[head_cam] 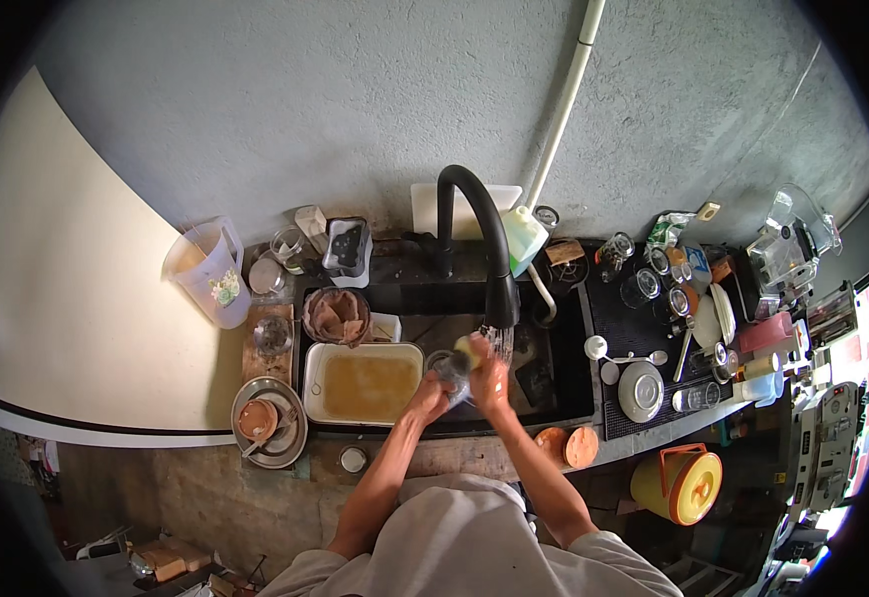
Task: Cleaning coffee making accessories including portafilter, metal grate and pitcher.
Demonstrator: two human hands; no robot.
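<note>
Over the black sink (572,373), my left hand (430,395) grips a clear glass (455,380), tilted. Close beside it, my right hand (488,377) holds a yellow and dark sponge (466,351) against the mouth end of the glass. Water runs from the black faucet (505,302) onto the right hand. Left of my hands, a white rectangular basin (311,388) holds murky yellowish water. Behind that basin stands a round container lined with a brownish bag (337,315). Motion blurs the sponge and fingers.
A metal plate (239,440) with an orange bowl and fork lies at left, near a plastic pitcher (207,276). Orange lids (580,448) sit on the front edge. Glasses, spoons and an upturned bowl (640,392) occupy the black drying mat (621,427) at right. Green liquid fills a jug (525,237) behind.
</note>
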